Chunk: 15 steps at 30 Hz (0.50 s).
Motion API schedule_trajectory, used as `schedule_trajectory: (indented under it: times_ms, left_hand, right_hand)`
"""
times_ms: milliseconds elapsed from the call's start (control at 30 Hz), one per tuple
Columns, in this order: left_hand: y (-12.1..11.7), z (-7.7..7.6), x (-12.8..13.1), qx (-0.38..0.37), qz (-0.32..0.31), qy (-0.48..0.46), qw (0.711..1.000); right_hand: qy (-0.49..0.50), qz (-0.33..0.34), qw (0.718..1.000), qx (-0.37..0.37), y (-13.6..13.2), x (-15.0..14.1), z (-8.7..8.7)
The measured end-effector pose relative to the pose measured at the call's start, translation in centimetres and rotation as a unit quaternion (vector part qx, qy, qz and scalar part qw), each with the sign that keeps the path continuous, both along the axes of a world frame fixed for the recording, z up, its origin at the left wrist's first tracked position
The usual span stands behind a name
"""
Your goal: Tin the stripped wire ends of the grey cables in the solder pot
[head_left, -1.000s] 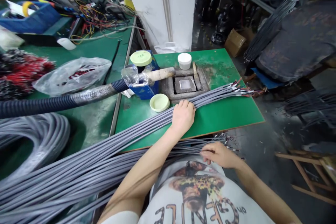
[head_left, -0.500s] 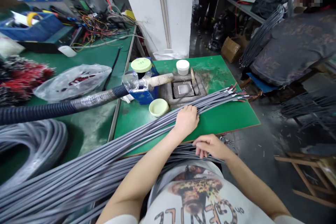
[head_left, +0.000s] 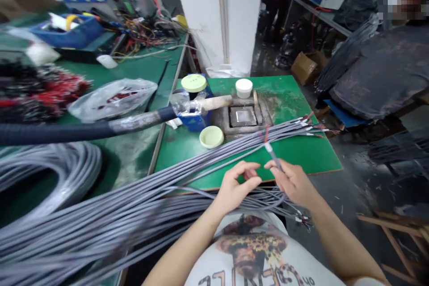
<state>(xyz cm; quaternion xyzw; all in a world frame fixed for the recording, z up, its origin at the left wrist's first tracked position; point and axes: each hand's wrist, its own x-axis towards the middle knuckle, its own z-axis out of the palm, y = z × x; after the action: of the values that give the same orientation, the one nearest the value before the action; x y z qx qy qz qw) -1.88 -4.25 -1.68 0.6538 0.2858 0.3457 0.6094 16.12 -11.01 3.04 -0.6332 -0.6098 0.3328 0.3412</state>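
Note:
My right hand (head_left: 293, 181) pinches a single grey cable (head_left: 273, 156) near its end; the stripped red and white tip points up and away over the green table (head_left: 311, 152). My left hand (head_left: 236, 187) hovers just left of it with its fingers curled, the thumb and forefinger close to the same cable. A long bundle of grey cables (head_left: 231, 149) lies across the table, its stripped ends at the right. More grey cables (head_left: 100, 228) run over my lap and off to the left.
A metal pot (head_left: 244, 117) is sunk in the table, fed by a dark corrugated hose (head_left: 83, 130). A green lid (head_left: 211, 136), a white jar (head_left: 243, 88) and a blue box (head_left: 194, 118) surround it. A coil of grey cable (head_left: 50, 174) and a plastic bag (head_left: 112, 98) lie left.
My left hand came off the cable bundle on the table and moved back toward me. My right hand rose from the lap cables with one cable pinched in it.

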Motion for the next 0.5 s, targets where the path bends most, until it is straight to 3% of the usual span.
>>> schedule_trajectory:
  times_ms: [100,233,400,500]
  left_hand:
    - [1.0,0.4,-0.8,-0.121,0.062,-0.075,0.988]
    - [1.4,0.8,-0.9,-0.205,0.072,-0.117,0.969]
    - [0.9,0.9,-0.1,-0.263,0.035,-0.153,0.952]
    - [1.1,0.9,-0.2,-0.24,0.116,-0.168,0.949]
  right_hand:
    - [-0.075,0.095,0.992,-0.037,-0.1,-1.9,-0.9]
    - [-0.073,0.136,0.986,-0.062,0.4,-2.7,-1.5]
    - [-0.049,0.077,0.996,-0.01,1.1,-2.9,-1.5]
    - [-0.031,0.052,0.998,-0.008,1.3,-3.1,-1.7]
